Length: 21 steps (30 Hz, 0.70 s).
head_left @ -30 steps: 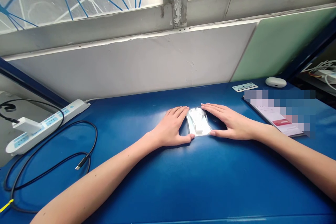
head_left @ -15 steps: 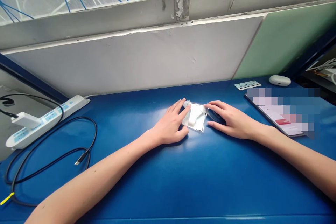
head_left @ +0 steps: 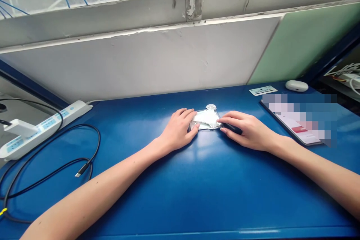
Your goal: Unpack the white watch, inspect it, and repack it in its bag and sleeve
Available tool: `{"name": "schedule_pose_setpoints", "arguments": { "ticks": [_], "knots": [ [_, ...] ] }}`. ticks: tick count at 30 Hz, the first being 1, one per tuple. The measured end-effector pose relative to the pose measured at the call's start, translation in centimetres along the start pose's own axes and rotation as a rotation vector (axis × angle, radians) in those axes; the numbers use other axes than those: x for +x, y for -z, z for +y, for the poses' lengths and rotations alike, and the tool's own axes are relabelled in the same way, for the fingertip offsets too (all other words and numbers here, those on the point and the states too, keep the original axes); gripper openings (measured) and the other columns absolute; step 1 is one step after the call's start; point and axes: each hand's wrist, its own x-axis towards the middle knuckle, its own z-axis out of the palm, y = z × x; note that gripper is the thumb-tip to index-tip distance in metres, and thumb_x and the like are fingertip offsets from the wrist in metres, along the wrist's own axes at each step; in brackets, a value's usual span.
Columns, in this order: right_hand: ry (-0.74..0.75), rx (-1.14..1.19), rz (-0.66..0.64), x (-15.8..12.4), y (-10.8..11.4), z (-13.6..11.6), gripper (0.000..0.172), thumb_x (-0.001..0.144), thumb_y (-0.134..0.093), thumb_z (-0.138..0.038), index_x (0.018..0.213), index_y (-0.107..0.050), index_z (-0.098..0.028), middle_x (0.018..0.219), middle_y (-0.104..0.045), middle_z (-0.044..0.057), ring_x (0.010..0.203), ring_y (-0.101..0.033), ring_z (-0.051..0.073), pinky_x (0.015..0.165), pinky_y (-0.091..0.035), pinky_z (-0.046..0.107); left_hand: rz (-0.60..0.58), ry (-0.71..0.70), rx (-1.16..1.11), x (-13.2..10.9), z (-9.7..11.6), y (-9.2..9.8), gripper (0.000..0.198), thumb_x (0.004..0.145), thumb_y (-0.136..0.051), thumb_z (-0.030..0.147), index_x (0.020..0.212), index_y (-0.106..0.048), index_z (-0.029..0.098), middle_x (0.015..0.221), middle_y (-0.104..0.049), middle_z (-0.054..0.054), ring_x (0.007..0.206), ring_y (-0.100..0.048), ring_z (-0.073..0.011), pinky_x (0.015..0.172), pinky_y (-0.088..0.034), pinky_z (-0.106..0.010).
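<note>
Your blue table (head_left: 182, 195) reaches from the pale wall panel (head_left: 157, 60) to its near edge, leaving a wide stretch between your hands and that edge; at left, well apart from them, a black cable (head_left: 83, 167) loops beside the white power strip (head_left: 70, 115); a flat screen device (head_left: 300, 129) lies beyond your right wrist; your left hand (head_left: 180, 127) and right hand (head_left: 254, 131) touch opposite sides of the shiny packet (head_left: 206, 120), thumbs and fingers apart; whether either presses, I cannot tell; the packet lies between them, toward the far edge; a white case (head_left: 296, 86) and card (head_left: 263, 90) sit far right.
</note>
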Motion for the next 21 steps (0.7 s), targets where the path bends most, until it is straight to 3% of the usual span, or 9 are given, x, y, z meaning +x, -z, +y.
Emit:
{"name": "schedule_pose_setpoints", "arguments": {
  "ticks": [3, 9, 15, 21],
  "knots": [
    [-0.018, -0.043, 0.011, 0.0, 0.2, 0.5, 0.038, 0.098, -0.048, -0.038, 0.129, -0.062, -0.021, 0.124, -0.066, 0.016, 0.113, -0.063, 0.031, 0.096, -0.054, 0.047, -0.042, -0.019, 0.013, -0.1, 0.2, 0.3, 0.044, 0.097, -0.053, 0.037, 0.135, -0.057, 0.014, 0.144, -0.057, -0.011, 0.136, -0.044, -0.0348, 0.115, -0.036, -0.05],
    [-0.094, -0.084, -0.105, -0.2, 0.1, 1.6, 0.068, 0.095, -0.051, -0.053, 0.153, -0.038, -0.018, 0.153, -0.045, 0.021, 0.14, -0.044, 0.039, 0.11, -0.042, 0.058, -0.058, -0.007, 0.004, -0.1, 0.3, 0.4, 0.049, 0.096, -0.056, 0.04, 0.137, -0.054, 0.015, 0.145, -0.056, -0.012, 0.137, -0.043, -0.0365, 0.114, -0.036, -0.052],
    [-0.082, -0.106, -0.121, -0.5, -0.6, 2.1, 0.076, 0.095, -0.051, -0.055, 0.159, -0.025, -0.023, 0.159, -0.039, 0.018, 0.146, -0.035, 0.04, 0.113, -0.037, 0.063, -0.054, -0.016, -0.013, -0.2, 0.1, 0.3, 0.05, 0.095, -0.057, 0.045, 0.137, -0.055, 0.017, 0.145, -0.056, -0.012, 0.138, -0.043, -0.0371, 0.114, -0.036, -0.053],
    [-0.136, -0.09, -0.173, -0.4, -0.3, 2.1, 0.07, 0.099, -0.042, -0.055, 0.157, -0.03, -0.018, 0.16, -0.035, 0.021, 0.148, -0.032, 0.037, 0.114, -0.036, 0.059, -0.075, -0.041, -0.013, -0.1, 0.1, 0.4, 0.052, 0.096, -0.056, 0.045, 0.138, -0.055, 0.014, 0.146, -0.055, -0.013, 0.138, -0.042, -0.0372, 0.114, -0.035, -0.052]
  ]
}}
